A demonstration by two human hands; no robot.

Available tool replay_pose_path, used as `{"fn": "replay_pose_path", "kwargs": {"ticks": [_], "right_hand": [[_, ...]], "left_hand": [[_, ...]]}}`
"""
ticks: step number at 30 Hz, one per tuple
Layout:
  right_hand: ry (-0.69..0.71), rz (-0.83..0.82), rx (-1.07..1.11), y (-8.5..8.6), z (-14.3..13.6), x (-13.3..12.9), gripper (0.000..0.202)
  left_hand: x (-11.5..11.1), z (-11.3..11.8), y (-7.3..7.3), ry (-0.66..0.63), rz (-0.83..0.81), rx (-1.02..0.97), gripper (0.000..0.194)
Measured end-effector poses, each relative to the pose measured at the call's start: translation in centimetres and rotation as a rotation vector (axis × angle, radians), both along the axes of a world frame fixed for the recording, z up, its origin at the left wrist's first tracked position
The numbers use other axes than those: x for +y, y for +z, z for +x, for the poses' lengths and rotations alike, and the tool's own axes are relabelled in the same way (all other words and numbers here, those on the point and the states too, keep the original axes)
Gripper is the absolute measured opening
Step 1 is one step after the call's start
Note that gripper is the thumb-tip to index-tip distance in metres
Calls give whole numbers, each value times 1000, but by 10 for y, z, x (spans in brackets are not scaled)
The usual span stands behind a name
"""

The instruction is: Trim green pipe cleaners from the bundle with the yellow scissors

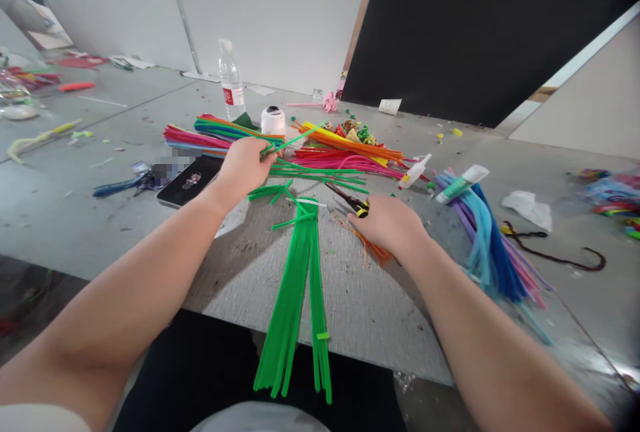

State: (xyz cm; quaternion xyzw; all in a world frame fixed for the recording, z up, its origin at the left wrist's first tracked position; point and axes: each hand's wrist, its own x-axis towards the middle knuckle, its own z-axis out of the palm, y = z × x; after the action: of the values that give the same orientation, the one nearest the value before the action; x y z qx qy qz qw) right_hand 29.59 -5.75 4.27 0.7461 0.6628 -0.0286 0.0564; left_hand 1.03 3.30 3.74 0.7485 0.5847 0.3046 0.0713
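My left hand [245, 169] is closed in a pinch on green pipe cleaners [295, 140], their ends sticking out to the right. In my right hand [393, 222] is a pair of scissors [350, 200], blades pointing up and left over the table; whether the blades are fully closed is hard to tell. Between my arms lies a bunch of long green pipe cleaners [293, 285], overhanging the table's front edge. Short bent green pieces [273, 191] rest at its upper end. Loose green pipe cleaners [320, 172] spread between the hands. Orange strands [375, 253] lie under my right hand.
Behind the hands are red and orange pipe cleaners [345, 145], a spool of white thread [273, 122] and a water bottle [231, 82]. A phone [193, 180] lies left. To the right are blue and purple pipe cleaners [493, 245] and a glue tube [463, 184].
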Motion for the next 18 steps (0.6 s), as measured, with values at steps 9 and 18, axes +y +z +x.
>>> {"fn": "replay_pose_path", "kwargs": {"ticks": [9, 18], "right_hand": [[-54, 221, 801, 11, 5, 4, 26], [118, 315, 1369, 6, -15, -14, 28]], "left_hand": [[-48, 46, 5, -304, -773, -1205, 7], [-89, 66, -12, -640, -1217, -1069, 17]]}}
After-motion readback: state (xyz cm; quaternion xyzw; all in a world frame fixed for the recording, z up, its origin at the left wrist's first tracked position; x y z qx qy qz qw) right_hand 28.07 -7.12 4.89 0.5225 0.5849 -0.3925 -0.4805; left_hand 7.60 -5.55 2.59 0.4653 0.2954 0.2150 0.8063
